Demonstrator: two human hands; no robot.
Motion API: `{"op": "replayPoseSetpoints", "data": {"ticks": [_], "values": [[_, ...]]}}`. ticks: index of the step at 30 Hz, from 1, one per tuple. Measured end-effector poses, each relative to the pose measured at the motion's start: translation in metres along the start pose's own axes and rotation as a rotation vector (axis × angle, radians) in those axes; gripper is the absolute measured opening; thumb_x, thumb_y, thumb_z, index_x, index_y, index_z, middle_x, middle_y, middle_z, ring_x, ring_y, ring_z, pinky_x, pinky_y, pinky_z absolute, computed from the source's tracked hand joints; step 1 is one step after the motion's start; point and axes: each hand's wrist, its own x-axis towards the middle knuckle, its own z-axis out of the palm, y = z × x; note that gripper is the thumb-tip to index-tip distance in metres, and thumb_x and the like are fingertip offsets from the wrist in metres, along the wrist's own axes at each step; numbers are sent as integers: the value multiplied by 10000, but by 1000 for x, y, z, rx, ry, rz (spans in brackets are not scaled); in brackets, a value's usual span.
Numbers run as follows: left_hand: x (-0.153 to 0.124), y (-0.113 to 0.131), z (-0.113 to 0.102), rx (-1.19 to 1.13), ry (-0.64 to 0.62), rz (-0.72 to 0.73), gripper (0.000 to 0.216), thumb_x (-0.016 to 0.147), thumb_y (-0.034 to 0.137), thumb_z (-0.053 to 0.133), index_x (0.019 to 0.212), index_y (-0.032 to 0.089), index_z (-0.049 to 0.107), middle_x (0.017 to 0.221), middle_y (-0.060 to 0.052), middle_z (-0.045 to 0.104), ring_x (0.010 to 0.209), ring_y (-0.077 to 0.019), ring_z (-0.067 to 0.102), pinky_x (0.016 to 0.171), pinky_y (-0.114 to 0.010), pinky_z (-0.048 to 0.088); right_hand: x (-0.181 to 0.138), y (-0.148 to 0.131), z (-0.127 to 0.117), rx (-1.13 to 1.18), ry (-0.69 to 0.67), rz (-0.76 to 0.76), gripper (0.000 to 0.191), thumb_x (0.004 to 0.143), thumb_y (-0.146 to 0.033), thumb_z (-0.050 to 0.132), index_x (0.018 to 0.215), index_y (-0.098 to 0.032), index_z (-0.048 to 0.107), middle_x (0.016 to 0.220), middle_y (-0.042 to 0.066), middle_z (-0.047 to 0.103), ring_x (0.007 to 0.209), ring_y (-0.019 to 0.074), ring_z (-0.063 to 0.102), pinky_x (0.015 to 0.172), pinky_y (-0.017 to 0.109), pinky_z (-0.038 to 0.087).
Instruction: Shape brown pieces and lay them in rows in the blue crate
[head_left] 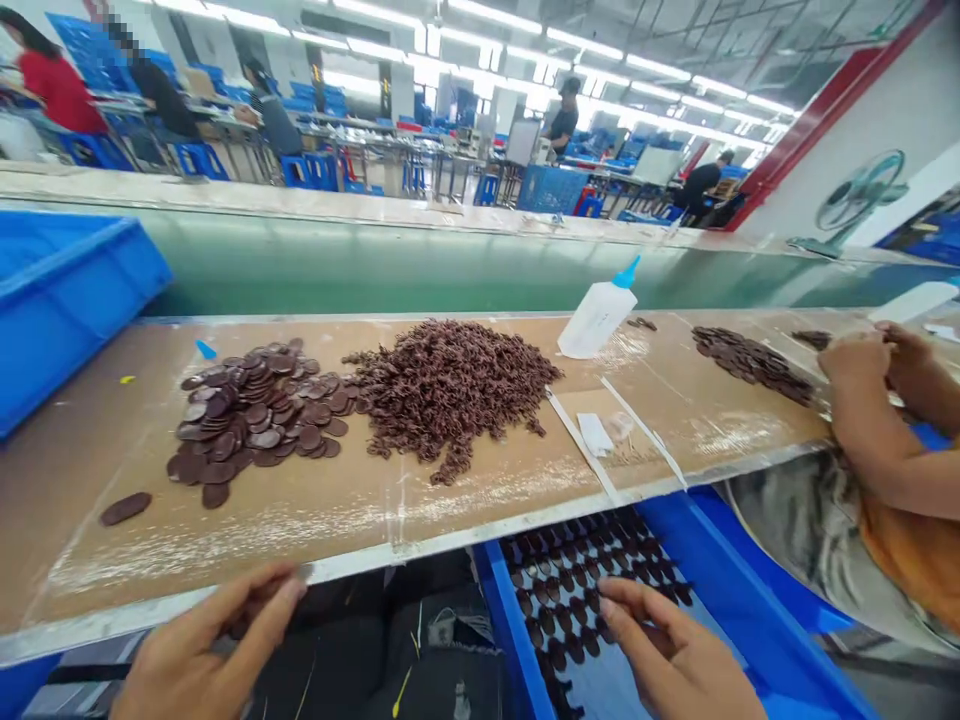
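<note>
My left hand (pixel 206 650) is at the front edge of the brown worktable (pixel 337 520), fingers curled round a dark brown oval piece that shows only partly. My right hand (pixel 671 655) hovers with fingers apart over a blue bin (pixel 750 610) below the table, which holds several dark oval pieces (pixel 577 590). On the table lie a pile of flat dark oval discs (pixel 255 415), one stray disc (pixel 125 508) and a heap of small brown tangled parts (pixel 454 385).
A white squeeze bottle with a blue tip (pixel 600 312) leans beside the heap. A large blue crate (pixel 64 290) stands at the left. A co-worker's hands (pixel 877 365) work at the right by another dark pile (pixel 750 362). A green conveyor (pixel 450 265) runs behind.
</note>
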Motion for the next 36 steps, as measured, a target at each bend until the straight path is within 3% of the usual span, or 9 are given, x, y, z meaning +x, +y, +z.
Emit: {"op": "replayPoseSetpoints", "data": {"ticks": [4, 7, 9, 12, 14, 24, 29, 33, 36], "values": [[24, 12, -26, 124, 244, 76, 513, 809, 728, 603, 1041, 313, 797, 839, 9, 826, 784, -225, 776, 641, -266, 592, 16, -86, 40, -90, -19, -403, 379, 902, -538, 565, 1036, -240, 756, 922, 92, 763, 935, 294, 706, 858, 386, 532], [38, 13, -38, 245, 303, 187, 503, 887, 675, 530, 1099, 282, 760, 683, 26, 692, 598, -191, 662, 587, -292, 518, 36, -126, 85, -160, -57, -549, 358, 919, -450, 488, 1064, -222, 723, 1008, 94, 738, 941, 275, 680, 852, 384, 500], [47, 6, -47, 334, 309, 255, 493, 944, 616, 467, 1178, 257, 710, 884, -6, 716, 636, -184, 657, 661, -315, 533, 49, -138, 110, -205, -56, -528, 329, 901, -451, 522, 1060, -214, 686, 946, 86, 708, 892, 284, 660, 784, 390, 466], [58, -9, -60, 511, 336, 223, 504, 991, 541, 401, 1315, 232, 633, 1358, -116, 626, 915, -260, 733, 802, -386, 563, 62, -143, 129, -273, -2, -447, 302, 905, -490, 547, 997, -212, 620, 878, 96, 676, 836, 316, 627, 697, 393, 374], [61, -17, -68, 578, 365, 144, 543, 1007, 529, 371, 1373, 201, 603, 1416, -180, 590, 989, -335, 743, 773, -438, 574, 67, -143, 131, -287, 4, -432, 263, 915, -488, 545, 941, -230, 592, 819, 82, 659, 796, 312, 608, 667, 380, 325], [72, -33, -82, 478, 373, 144, 415, 1009, 403, 395, 1107, 214, 752, 1039, -123, 766, 873, -293, 759, 698, -352, 548, 78, -115, 119, 95, -115, -465, 309, 855, -565, 612, 828, -259, 583, 752, 27, 641, 712, 246, 589, 689, 358, 424], [65, -27, -87, 367, 432, 97, 420, 979, 477, 403, 909, 246, 747, 872, -59, 801, 752, -255, 747, 643, -313, 541, 83, -109, 104, 371, -261, -336, 494, 803, -711, 688, 869, -241, 553, 589, -59, 520, 506, 148, 432, 484, 278, 322], [32, -2, -56, -103, 403, 22, 422, 970, 614, 432, 1056, 278, 674, 522, 66, 587, 435, -159, 538, 431, -236, 430, 67, -108, 101, 529, -366, -245, 583, 754, -750, 756, 877, -223, 539, 588, -64, 539, 516, 104, 439, 495, 229, 334], [0, 24, -2, -483, 293, 69, 414, 955, 665, 471, 1021, 303, 663, 635, 43, 621, 540, -155, 608, 475, -219, 509, 33, -105, 111, 565, -441, -208, 625, 708, -778, 785, 818, -215, 537, 544, -79, 499, 474, 85, 425, 477, 217, 337]]}}
